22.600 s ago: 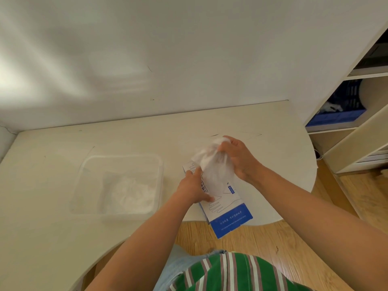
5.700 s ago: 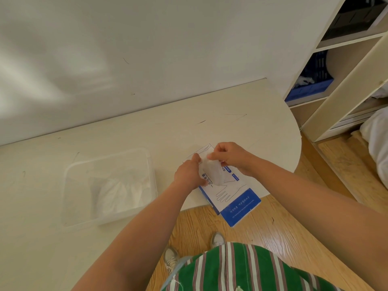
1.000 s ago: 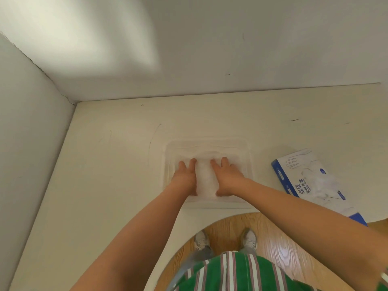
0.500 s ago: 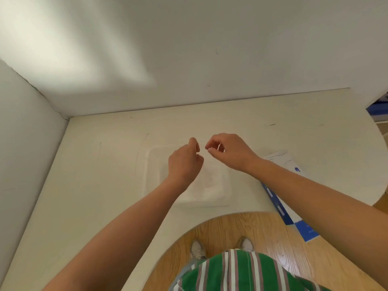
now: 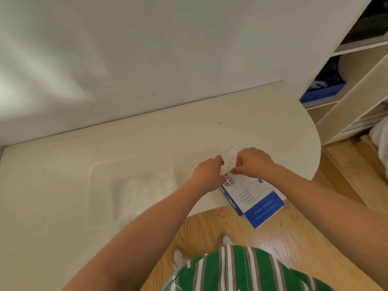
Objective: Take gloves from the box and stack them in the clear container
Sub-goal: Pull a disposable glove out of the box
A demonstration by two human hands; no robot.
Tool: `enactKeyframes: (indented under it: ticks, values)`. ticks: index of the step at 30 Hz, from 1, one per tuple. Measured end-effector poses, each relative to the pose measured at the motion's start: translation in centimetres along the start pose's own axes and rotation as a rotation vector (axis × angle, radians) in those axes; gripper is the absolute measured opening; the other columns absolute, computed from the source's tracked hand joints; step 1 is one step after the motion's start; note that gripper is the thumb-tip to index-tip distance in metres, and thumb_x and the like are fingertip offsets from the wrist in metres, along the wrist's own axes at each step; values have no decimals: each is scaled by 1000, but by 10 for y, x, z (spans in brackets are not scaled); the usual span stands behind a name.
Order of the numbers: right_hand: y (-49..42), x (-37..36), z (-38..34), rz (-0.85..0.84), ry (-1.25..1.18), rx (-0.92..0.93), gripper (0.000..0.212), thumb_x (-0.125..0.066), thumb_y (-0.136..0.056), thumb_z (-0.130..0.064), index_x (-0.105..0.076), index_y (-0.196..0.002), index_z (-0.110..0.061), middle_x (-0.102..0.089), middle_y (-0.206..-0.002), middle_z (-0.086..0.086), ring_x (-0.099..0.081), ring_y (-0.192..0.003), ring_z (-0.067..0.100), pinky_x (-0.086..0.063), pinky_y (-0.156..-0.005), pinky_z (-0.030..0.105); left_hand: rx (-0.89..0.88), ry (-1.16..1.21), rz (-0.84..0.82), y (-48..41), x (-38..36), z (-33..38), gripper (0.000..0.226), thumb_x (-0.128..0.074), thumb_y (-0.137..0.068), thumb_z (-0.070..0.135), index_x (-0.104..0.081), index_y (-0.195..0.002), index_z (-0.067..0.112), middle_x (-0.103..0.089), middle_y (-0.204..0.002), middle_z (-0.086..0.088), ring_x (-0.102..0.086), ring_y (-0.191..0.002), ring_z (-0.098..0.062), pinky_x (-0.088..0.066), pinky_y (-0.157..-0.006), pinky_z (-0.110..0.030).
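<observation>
- The box (image 5: 255, 198) of gloves is blue and white, with a glove outline printed on its top. It lies flat at the near right of the worktop (image 5: 252, 122), turned at an angle. Its blue near end juts past the worktop's near edge, above the wooden floor (image 5: 298, 238).
- The left hand (image 5: 209, 175) is at the far left end of the box. Its fingers are curled and it grips that end between forefinger and thumb.
- The right hand (image 5: 253, 162) is over the far part of the box top, just right of the left hand and close to it. Its fingers are curled and the thumb and forefinger tips meet at the box top. Whether a glove is caught between them cannot be told.
- The clear container (image 5: 90, 185) stands on the worktop to the left of the box, apart from it. Both hands are outside it.
- A pale, crumpled pile of gloves (image 5: 142, 190) lies inside the container, toward its right half.
- The worktop is cream with a rounded right end, and its far edge meets a plain white wall (image 5: 168, 49).
- At the far right stands an open shelf unit (image 5: 357, 97) holding a dark blue crate (image 5: 323, 89).
- At the near edge of the view are the person's green striped shirt (image 5: 241, 269) and, on the floor, one shoe (image 5: 178, 256).
</observation>
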State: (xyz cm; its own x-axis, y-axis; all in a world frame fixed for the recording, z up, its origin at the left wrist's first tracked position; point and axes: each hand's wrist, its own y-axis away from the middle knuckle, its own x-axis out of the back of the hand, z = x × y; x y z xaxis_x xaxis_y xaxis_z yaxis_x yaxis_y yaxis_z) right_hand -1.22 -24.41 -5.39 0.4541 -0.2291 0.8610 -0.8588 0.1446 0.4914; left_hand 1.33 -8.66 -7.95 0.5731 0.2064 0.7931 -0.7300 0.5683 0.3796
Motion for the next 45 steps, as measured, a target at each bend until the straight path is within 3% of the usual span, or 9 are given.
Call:
enactKeyframes:
  ticks: [7, 15, 21, 25, 28, 30, 35, 41, 45]
  values:
    - [-4, 5, 32, -89, -170, 80, 23, -71, -84, -32, -61, -74, -14, -58, -72, -3, -54, -70, 14, -40, -62, 24, 36, -10, -19, -13, -20, 4, 61, -70, -82, 25, -38, -133, 18, -53, -120, -9, -58, -100, -28, -45, -76, -35]
    - [1, 41, 33, 257, -1264, 294, 13, -55, -99, -16, -54, -90, -7, -70, -84, 9, -64, -72, 16, -52, -67, 23, 103, -18, -45, -18, -21, 8, 81, -75, -79, 26, -28, -144, 14, -51, -126, -6, -58, -107, -27, -51, -86, -41]
    - [-3, 53, 25, 284, -1271, 309, 17, -50, -102, -23, -49, -90, -11, -70, -73, 7, -51, -47, 14, -37, -45, 22, 131, 348, 131, -16, -3, 7, 13, -44, -96, 17, -54, -104, 16, -63, -95, -6, -60, -80, -22, -47, -71, -34]
    - [-7, 51, 15, 286, -1272, 271, 20, -48, -102, -27, -48, -95, -8, -71, -71, 9, -54, -45, 16, -36, -44, 23, 46, 975, 134, -7, 19, 17, 43, -39, -87, 40, -63, -106, 9, -65, -98, -3, -58, -86, -19, -45, -77, -33]
    - [-8, 48, 6, 291, -1286, 235, 20, -48, -102, -26, -48, -98, -7, -70, -65, 5, -56, -47, 15, -38, -48, 25, -18, 1065, 21, -2, 25, 22, 57, -51, -87, 63, -67, -117, 18, -70, -115, -7, -65, -107, -26, -47, -95, -42]
    - [-10, 45, 3, 280, -1287, 224, 26, -48, -102, -33, -49, -97, -7, -69, -64, 2, -58, -54, 19, -42, -56, 30, -42, 1099, 102, 0, 25, 20, 38, -64, -89, 46, -68, -100, 11, -72, -102, -15, -69, -92, -25, -50, -90, -42]
    - [-10, 38, 11, -231, -1296, 337, 90, -41, -78, -83, -56, -120, -4, -64, -101, 18, -61, -90, 29, -46, -86, 40, -113, 1254, 357, 9, 37, 15, 15, -50, -101, 14, -64, -99, 9, -69, -67, -3, -62, -59, -14, -52, -62, -26]
    - [0, 43, -14, -258, -1408, 401, 16, -63, -88, -26, -61, -79, -13, -53, -69, 2, -50, -65, 16, -43, -72, 29, -132, 1202, 459, 22, 59, -11, 25, -41, -105, 22, -65, -112, 19, -51, -49, -1, -31, -34, -12, -22, -40, -26]
    - [-5, 47, -45, -264, -1595, 396, 10, -62, -89, -11, -54, -84, -15, -66, -82, 6, -62, -71, 14, -50, -65, 24, -62, 1128, 469, 46, 65, -36, 26, -41, -104, 20, -66, -109, 19, -52, -51, -10, -38, -36, -15, -26, -41, -24]
